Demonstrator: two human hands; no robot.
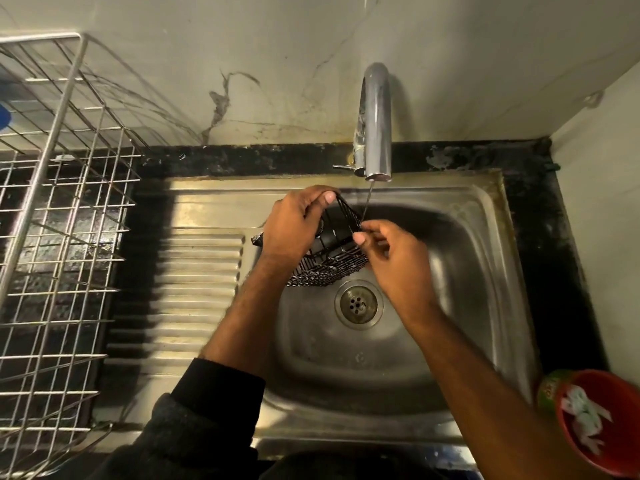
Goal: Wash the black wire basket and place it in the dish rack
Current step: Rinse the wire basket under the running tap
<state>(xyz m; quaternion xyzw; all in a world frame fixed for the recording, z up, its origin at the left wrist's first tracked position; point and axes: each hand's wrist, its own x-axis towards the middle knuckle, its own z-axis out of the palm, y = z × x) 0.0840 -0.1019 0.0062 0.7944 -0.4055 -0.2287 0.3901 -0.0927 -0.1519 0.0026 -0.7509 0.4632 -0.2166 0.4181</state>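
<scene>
Both our hands, left [294, 223] and right [391, 258], pinch the basket [332, 258] under the tap [374, 123] (thin stream running) over the sink [467, 271].

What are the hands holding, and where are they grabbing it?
Both hold the black wire basket over the sink. The left hand grips its left side and top rim; the right hand pinches its right rim.

The black wire basket [332, 261], wet and glinting, is held tilted above the steel sink basin under a thin stream of tap water, well apart from the silver wire dish rack [52, 237] standing at the left.
</scene>
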